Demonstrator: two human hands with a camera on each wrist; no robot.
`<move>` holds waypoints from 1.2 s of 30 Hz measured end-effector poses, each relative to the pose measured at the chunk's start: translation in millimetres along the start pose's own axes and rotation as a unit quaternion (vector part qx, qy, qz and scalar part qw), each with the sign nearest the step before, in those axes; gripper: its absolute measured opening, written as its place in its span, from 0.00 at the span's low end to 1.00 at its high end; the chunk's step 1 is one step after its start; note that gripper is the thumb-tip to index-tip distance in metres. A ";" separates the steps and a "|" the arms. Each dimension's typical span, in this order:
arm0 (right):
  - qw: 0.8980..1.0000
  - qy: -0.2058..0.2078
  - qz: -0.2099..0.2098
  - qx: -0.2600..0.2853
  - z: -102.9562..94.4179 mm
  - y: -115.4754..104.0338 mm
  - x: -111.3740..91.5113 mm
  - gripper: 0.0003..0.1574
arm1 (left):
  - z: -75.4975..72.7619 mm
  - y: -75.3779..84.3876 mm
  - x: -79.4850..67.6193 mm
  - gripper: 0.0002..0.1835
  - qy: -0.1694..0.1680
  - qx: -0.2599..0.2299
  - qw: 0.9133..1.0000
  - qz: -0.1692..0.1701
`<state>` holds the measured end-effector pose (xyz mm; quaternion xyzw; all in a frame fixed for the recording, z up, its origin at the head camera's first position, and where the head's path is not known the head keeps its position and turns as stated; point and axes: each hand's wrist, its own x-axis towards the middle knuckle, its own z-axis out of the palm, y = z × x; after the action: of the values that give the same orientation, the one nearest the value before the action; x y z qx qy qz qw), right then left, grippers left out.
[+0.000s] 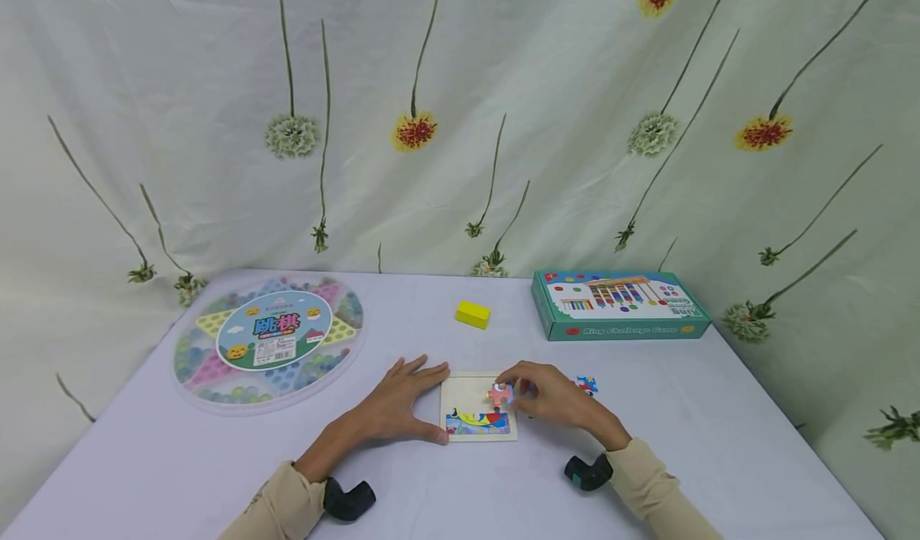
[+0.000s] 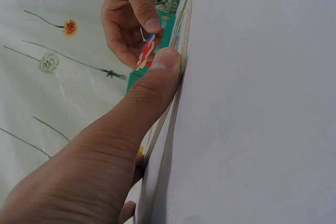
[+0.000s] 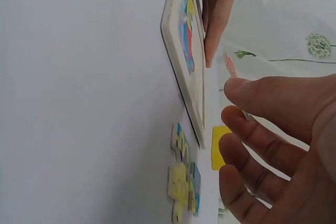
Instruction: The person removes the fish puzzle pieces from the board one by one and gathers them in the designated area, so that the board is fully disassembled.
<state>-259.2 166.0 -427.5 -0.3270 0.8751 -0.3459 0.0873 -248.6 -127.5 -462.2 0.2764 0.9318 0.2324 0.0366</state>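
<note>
Puzzle piece (image 1: 499, 397), pinkish-red on its face, is pinched between the thumb and forefinger of my right hand (image 1: 553, 396); it is raised over the right part of the puzzle tray (image 1: 465, 387), apart from its floor, and my other right fingers curl loosely without gripping anything. My left hand (image 1: 397, 399) has its fingers spread and relaxed, grasping nothing; the thumb touches the tray's near left part, the forefinger lies at its far left part, and I take this as steadying the tray on the tabletop (image 1: 431, 492).

I judge the step in hand to be placing this piece; the near strip of the tray carries fitted pieces (image 1: 460, 426) in blue, yellow and red, while the far part is bare; the next move seems to call for turning the piece until its knobs suit its neighbours, lowering it level, then pressing it in; more loose pieces (image 3: 180, 187) lie just right of the tray.

The piece's printed face is towards my head, one knob pointing left and another towards me; from my right wrist it shows nearly edge-on, slightly tilted against the tray; it looks about as long as wide, so I cannot tell a long axis.
</note>
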 end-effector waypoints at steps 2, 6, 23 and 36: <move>1.000 0.007 0.000 -0.001 -4.6 1.5 -2.8 0.22 | 0.4 0.2 0.1 0.56 0.000 0.002 1.000 -0.001; 1.000 0.017 0.006 -0.001 -15.2 4.8 -9.9 0.22 | 0.1 0.7 -0.6 0.56 0.002 0.001 1.000 -0.001; 0.997 0.028 0.065 0.011 -49.4 29.6 -48.7 0.20 | -1.2 0.6 -2.2 0.56 0.004 0.003 1.000 0.006; 0.995 0.012 0.089 0.053 -70.8 57.5 -82.7 0.20 | -1.0 0.6 -1.5 0.56 0.005 0.000 1.000 0.009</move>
<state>-251.8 288.6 -418.9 -0.2386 0.8824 -0.3862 0.1239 -247.2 -128.2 -461.1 0.2838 0.9295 0.2336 0.0300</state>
